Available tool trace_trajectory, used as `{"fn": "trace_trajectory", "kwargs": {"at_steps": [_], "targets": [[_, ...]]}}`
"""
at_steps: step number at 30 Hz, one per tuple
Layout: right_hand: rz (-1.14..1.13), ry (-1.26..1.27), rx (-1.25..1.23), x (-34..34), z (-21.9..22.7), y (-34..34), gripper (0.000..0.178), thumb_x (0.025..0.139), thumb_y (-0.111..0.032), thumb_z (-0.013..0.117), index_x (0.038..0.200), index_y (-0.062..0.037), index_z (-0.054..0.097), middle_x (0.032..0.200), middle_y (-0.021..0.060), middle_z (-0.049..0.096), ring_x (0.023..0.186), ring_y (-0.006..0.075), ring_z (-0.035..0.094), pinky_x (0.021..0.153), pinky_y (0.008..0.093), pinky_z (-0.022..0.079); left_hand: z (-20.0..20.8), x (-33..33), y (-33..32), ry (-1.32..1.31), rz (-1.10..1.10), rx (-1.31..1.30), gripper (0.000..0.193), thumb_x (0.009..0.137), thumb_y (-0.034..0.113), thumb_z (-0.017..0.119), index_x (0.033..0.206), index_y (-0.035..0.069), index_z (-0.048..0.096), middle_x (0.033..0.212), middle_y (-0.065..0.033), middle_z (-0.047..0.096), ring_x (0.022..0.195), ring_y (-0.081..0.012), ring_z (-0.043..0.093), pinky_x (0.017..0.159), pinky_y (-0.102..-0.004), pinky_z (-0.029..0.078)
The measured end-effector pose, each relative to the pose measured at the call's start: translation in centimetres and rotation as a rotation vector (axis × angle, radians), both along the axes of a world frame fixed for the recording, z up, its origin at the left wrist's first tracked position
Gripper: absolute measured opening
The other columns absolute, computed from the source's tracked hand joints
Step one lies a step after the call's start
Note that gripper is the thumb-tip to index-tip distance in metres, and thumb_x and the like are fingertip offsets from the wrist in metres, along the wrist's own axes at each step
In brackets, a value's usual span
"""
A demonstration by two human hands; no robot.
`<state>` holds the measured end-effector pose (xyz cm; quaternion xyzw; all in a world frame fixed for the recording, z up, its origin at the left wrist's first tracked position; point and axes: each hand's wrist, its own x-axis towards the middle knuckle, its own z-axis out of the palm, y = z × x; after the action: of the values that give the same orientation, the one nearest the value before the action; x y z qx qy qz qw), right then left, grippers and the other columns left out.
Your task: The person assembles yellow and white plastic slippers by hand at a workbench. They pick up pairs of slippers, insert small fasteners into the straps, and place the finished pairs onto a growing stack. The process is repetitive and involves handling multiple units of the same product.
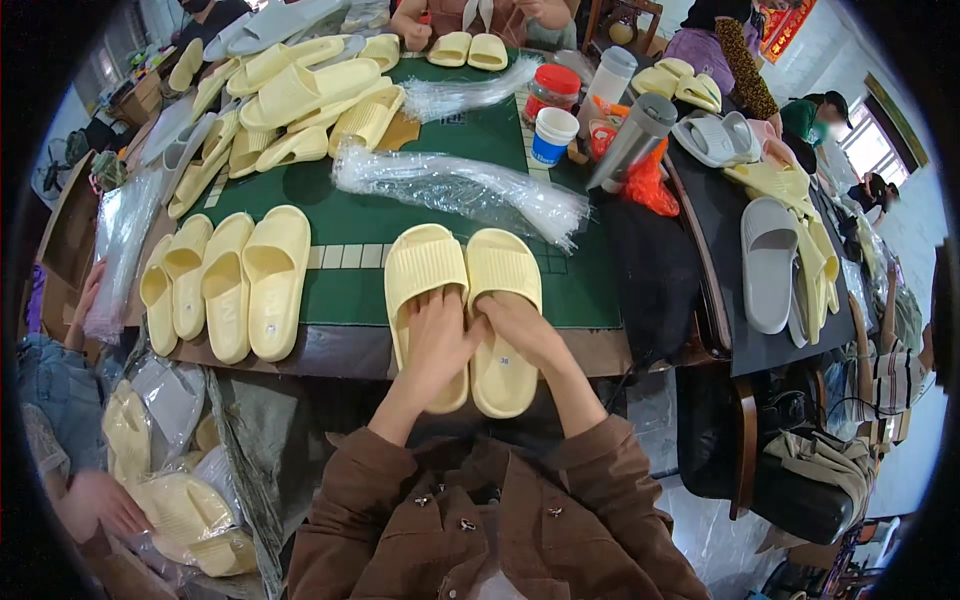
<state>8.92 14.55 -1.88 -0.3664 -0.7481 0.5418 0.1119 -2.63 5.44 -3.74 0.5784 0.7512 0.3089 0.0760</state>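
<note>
A pair of pale yellow slide slippers lies side by side in front of me, toes away, heels reaching past the table's front edge. My left hand (437, 328) is closed on the left slipper (425, 262), its fingertips tucked under the ribbed strap. On the right slipper (505, 265), my right hand (515, 325) grips near the inner edge, fingers partly hidden beneath the strap. The two hands nearly meet between the soles. A small size sticker shows on the right insole. Beyond the toes lies a bundle of clear plastic bags (455, 190).
Two more yellow pairs, including a slipper (275, 285), stand left on the green mat (400, 310). A slipper heap (310, 95) lies far left. A white-and-blue tub (553, 137), red-lidded jar (552, 92) and steel tumbler (637, 135) stand right. Other people's hands show left and far.
</note>
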Motion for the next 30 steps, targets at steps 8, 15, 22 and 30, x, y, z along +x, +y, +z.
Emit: {"fn": "trace_trajectory", "kwargs": {"at_steps": [8,15,22,30], "targets": [[-0.005,-0.011,0.083,-0.1,0.6,-0.5,0.032,0.09,-0.021,0.04,0.086,0.0047,0.059,0.081,0.0148,0.06,0.076,0.0226,0.055,0.073,0.0341,0.043,0.5,-0.2,0.5,0.118,0.02,0.029,0.047,0.078,0.025,0.07,0.11,-0.006,0.055,0.109,-0.0261,0.058,0.105,-0.042,0.055,0.091,-0.0513,0.042],[0.059,0.051,0.218,0.8,1.2,-0.8,0.036,0.094,-0.025,0.041,0.092,0.0059,0.058,0.086,0.0206,0.061,0.079,0.0326,0.057,0.076,0.0387,0.043,1.1,-0.5,2.1,-0.066,0.049,-0.205,0.037,0.079,0.022,0.067,0.103,-0.005,0.059,0.099,-0.0267,0.062,0.09,-0.0416,0.063,0.076,-0.0488,0.052],[-0.021,0.119,0.34,3.1,3.7,-0.8,0.021,0.09,-0.013,0.058,0.102,0.0029,0.066,0.087,0.0201,0.068,0.071,0.0257,0.068,0.064,0.0337,0.051,0.9,-0.3,1.8,-0.082,0.104,-0.212,0.037,0.082,0.028,0.063,0.103,-0.003,0.061,0.101,-0.0259,0.063,0.087,-0.0403,0.065,0.076,-0.049,0.053],[-0.073,0.175,0.781,-2.2,1.2,8.2,0.021,0.084,-0.016,0.063,0.099,-0.0028,0.07,0.087,0.0178,0.067,0.084,0.032,0.065,0.077,0.0407,0.051,0.5,0.0,2.1,-0.054,0.137,-0.228,0.04,0.085,0.033,0.061,0.102,-0.003,0.062,0.103,-0.0259,0.063,0.088,-0.0399,0.065,0.078,-0.0478,0.053]]}}
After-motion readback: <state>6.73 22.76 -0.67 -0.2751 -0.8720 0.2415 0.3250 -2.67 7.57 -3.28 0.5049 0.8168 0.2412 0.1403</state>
